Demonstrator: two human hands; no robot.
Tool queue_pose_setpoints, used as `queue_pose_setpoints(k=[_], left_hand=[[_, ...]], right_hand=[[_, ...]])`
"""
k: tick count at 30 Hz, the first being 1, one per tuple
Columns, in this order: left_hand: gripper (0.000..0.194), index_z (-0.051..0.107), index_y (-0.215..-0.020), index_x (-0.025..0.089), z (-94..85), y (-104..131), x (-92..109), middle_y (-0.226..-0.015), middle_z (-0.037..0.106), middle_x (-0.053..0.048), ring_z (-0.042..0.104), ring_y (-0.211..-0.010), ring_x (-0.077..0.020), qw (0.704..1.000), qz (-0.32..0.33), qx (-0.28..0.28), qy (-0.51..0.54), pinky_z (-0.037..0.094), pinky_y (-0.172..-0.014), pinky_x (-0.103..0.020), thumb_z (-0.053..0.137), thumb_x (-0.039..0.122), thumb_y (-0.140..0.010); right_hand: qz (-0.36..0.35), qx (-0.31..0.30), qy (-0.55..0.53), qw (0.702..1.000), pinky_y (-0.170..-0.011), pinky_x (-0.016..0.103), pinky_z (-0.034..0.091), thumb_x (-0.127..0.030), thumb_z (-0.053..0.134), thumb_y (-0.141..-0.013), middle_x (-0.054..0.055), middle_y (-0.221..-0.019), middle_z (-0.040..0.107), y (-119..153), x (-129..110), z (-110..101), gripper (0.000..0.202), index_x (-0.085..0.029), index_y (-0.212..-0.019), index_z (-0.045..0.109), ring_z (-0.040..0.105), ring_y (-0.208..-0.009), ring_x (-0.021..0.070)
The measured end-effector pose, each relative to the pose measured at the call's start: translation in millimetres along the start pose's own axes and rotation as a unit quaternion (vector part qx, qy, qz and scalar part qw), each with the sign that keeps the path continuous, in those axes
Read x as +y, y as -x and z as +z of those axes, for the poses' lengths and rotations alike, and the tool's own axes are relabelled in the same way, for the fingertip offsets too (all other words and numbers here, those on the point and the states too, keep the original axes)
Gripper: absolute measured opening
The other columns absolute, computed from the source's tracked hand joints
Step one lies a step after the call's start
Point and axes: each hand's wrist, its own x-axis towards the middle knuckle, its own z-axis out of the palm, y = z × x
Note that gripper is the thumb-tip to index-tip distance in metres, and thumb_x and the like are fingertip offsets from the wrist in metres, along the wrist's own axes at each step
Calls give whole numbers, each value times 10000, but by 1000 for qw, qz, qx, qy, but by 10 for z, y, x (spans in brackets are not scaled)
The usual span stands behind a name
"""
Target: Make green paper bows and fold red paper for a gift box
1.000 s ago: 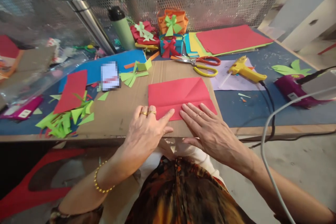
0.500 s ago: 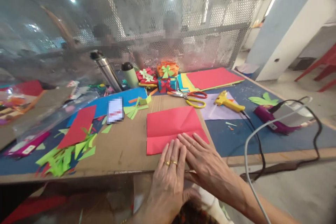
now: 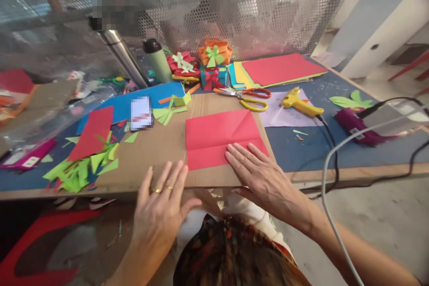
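Note:
A red sheet of paper (image 3: 221,132) with a crease across it lies on brown cardboard (image 3: 150,152) at the table's front edge. My right hand (image 3: 264,178) rests with spread fingers on the sheet's lower right part. Left of the sheet, my left hand (image 3: 161,201) has its fingers stretched out over the cardboard's front edge, holding nothing; two gold-coloured rings show on it. Behind the sheet are scissors with red handles (image 3: 256,93) and a pair with yellow handles (image 3: 256,105). A yellow glue gun (image 3: 301,103) lies on lilac paper (image 3: 275,118) to the right.
Green paper scraps (image 3: 78,172), a red strip (image 3: 94,132) and a phone (image 3: 141,112) lie left. Two bottles, a steel one (image 3: 124,58) and a green one (image 3: 158,60), stand behind. A purple device (image 3: 355,127) with cables sits right, near stacked coloured sheets (image 3: 284,69).
My left hand has moved left off the red sheet, its fingers spreading. My right hand stays on the paper. The view has tilted downward.

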Motion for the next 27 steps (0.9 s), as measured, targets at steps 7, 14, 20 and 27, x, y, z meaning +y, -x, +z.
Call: queue_pose_setpoints(k=[7,14,20,27], left_hand=[[828,294,-1654,21,91,-406,304,-1614,483,-284,386,-1571,-413,998,-5,32,51,358,-1258,-596,371,614,-1082],[878,190,-1674,-2,440,-623,434,-1569,559,-239,547,-1463,-375,995,75,-13,68,422,-1206,-529,277,643,-1085],[916,339,-1612,-20,409,-607,381,-1552,579,-233,564,-1446,-370,995,90,-6,43,452,-1176,-526,245,705,-1059],[973,522,-1475,-22,487,-601,374,-1524,606,-233,622,-1384,-361,994,110,22,-8,535,-1099,-516,313,799,-995]], right_hand=[[14,5,-5,1000,-1280,567,377,-375,637,-1016,210,-1668,437,-3,-17,7,732,-46,-1620,387,371,-1583,329],[24,-12,28,999,-1269,547,399,-497,645,-1004,217,-1676,416,-67,-62,-18,813,0,-1601,403,400,-1566,346],[39,0,64,997,-1241,531,435,-580,638,-987,219,-1622,505,83,15,-55,816,-2,-1540,477,475,-1518,353],[121,108,201,966,-1162,608,477,-577,585,-998,300,-1419,664,466,168,-55,729,-2,-1444,553,623,-1366,401]])
